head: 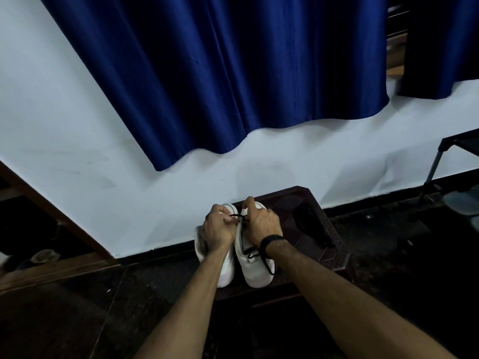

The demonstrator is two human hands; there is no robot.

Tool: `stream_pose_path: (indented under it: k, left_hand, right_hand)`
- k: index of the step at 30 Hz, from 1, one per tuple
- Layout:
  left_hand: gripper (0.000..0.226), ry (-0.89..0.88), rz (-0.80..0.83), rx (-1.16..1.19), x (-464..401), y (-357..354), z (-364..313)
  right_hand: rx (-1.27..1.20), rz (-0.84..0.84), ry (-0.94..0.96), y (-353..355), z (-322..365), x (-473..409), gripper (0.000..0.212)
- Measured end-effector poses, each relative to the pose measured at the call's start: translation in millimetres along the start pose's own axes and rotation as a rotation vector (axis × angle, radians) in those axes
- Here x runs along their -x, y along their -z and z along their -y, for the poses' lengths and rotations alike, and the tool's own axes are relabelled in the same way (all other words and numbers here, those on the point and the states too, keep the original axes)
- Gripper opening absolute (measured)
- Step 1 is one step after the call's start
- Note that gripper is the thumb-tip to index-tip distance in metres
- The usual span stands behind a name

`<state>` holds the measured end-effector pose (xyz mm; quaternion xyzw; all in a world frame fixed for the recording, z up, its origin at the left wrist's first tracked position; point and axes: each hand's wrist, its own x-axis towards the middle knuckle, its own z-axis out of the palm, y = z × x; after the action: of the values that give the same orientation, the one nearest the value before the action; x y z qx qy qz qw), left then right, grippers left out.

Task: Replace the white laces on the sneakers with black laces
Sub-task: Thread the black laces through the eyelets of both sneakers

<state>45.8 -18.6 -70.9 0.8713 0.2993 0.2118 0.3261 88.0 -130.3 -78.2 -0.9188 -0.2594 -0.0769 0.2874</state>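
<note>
Two white sneakers stand side by side on a dark brown stool (326,244), toes toward me. My left hand (219,229) lies over the left sneaker (225,273) and pinches a black lace (237,216) that runs across to the right sneaker (255,270). My right hand (261,224) grips the upper part of the right sneaker and the lace there. A loose black lace end trails over that shoe's side near my wrist. A dark bundle (311,224), hard to make out, lies on the stool to the right.
A white wall with a blue curtain (233,73) rises just behind the stool. A metal-legged rack (438,161) stands at the right, with rounded objects under it. A wooden frame (51,218) runs along the left. The floor is dark.
</note>
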Motion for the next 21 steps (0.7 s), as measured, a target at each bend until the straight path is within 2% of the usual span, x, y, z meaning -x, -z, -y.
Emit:
stream_pose_path:
  k: [2,4,7,11,13,15,17,19,20,21]
  left_hand:
    - [0.024,-0.153,-0.099,-0.122,8,4,-4]
    - [0.027,-0.223,-0.164,-0.065,7,14,-12]
    - [0.035,-0.083,-0.226,0.263,-11,41,-22]
    - [0.040,0.159,-0.226,0.946,-34,107,-43]
    - [0.034,0.224,-0.282,1.022,-35,142,-45]
    - [0.024,0.249,-0.267,0.774,-35,159,-35]
    - [0.018,0.211,-0.073,0.344,-28,158,-24]
    - [0.030,0.160,0.180,-0.245,-20,143,-15]
    - [0.029,0.094,0.225,-0.479,-14,132,-14]
    - [0.024,-0.007,0.223,-0.580,-7,120,-14]
  right_hand:
    - [-0.011,0.108,-0.025,9,2,-3,0.044]
    - [-0.009,0.224,-0.063,18,3,-9,0.048]
    - [0.001,0.341,-0.086,27,3,-16,0.051]
    - [0.000,0.421,-0.088,33,4,-19,0.051]
    - [-0.018,0.414,-0.094,34,5,-17,0.046]
    - [-0.035,0.396,-0.091,34,7,-13,0.040]
    - [-0.043,0.367,-0.082,33,9,-9,0.035]
    - [-0.038,0.347,-0.073,34,10,-6,0.033]
    - [-0.039,0.342,-0.072,34,9,-5,0.033]
    - [-0.040,0.339,-0.073,34,9,-4,0.033]
